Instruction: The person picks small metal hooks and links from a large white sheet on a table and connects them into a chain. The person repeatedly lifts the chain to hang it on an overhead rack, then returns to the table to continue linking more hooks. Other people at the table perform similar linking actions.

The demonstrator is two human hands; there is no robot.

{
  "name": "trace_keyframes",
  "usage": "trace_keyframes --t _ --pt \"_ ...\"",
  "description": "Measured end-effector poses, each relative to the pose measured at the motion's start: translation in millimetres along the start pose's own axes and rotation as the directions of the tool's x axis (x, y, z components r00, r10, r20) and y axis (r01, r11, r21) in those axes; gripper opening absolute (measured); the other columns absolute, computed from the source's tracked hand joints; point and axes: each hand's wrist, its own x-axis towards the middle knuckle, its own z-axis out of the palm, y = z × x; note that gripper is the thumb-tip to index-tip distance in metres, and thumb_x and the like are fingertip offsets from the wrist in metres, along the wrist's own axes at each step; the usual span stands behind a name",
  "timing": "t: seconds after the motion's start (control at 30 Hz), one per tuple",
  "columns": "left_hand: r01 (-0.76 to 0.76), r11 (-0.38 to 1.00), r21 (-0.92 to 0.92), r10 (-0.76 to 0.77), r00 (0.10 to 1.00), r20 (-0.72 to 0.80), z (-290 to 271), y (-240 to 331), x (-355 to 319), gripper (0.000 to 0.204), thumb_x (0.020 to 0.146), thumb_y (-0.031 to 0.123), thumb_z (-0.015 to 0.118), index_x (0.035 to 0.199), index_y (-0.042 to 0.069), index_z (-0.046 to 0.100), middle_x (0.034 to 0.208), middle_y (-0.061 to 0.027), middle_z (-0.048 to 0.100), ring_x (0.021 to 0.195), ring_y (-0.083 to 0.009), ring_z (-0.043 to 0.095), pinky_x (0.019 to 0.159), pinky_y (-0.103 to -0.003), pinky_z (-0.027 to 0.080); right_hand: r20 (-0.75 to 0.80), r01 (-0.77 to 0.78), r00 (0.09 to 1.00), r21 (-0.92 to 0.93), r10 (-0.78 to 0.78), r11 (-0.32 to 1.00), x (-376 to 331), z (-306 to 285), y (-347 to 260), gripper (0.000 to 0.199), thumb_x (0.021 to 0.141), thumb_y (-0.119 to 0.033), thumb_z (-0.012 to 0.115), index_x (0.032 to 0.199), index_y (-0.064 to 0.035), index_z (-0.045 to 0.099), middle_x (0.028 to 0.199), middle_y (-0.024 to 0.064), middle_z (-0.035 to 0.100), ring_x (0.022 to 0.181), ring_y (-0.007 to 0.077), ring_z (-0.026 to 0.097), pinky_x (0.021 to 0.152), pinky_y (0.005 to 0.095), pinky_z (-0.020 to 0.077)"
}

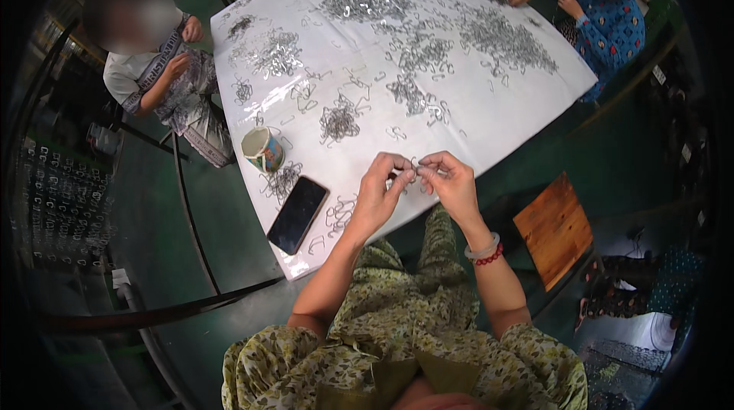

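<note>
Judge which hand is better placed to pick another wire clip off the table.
Left, probably: the left hand is nearer the loose wire clips beside the phone; the right hand is farther away.

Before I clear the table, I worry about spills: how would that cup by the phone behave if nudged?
The cup stands upright, taller than wide, so it would probably tip rather than slide. Being round, it might roll toward the table edge. It would likely snag on the wire pieces beside it.
</note>
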Motion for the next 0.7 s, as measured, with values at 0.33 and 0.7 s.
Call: trace_keyframes --t 0.33,0.7 --pt "0.121 0.984 -0.128 -0.134 0.987 -0.094 16.0 -0.4 -10.8 0.013 0.094 0.01 0.061 0.101 -0.002 0.06 0.097 -0.0088 0.061 0.085 -0.0157 0.059 0.074 -0.029 0.048 -0.017 0.295 0.953 -0.167 -0.301 0.941 -21.0 9.3 -2.7 0.014 0.087 0.007 0.062 0.1 0.0072 0.067 0.087 0.0098 0.065 0.065 0.0108 0.06 0.057 0.0229 0.0487" --pt "0.159 0.944 -0.289 -0.206 0.969 -0.138 18.3 -8.5 -9.5 0.013 0.097 0.008 0.058 0.105 -0.003 0.06 0.094 -0.0052 0.065 0.083 -0.0087 0.055 0.075 -0.024 0.046 0.153 0.526 0.833 -0.517 -0.531 0.676 -8.4 8.2 -8.7 0.026 0.086 0.01 0.06 0.11 0.0031 0.059 0.09 0.0153 0.063 0.074 0.0247 0.064 0.063 0.0327 0.0524"
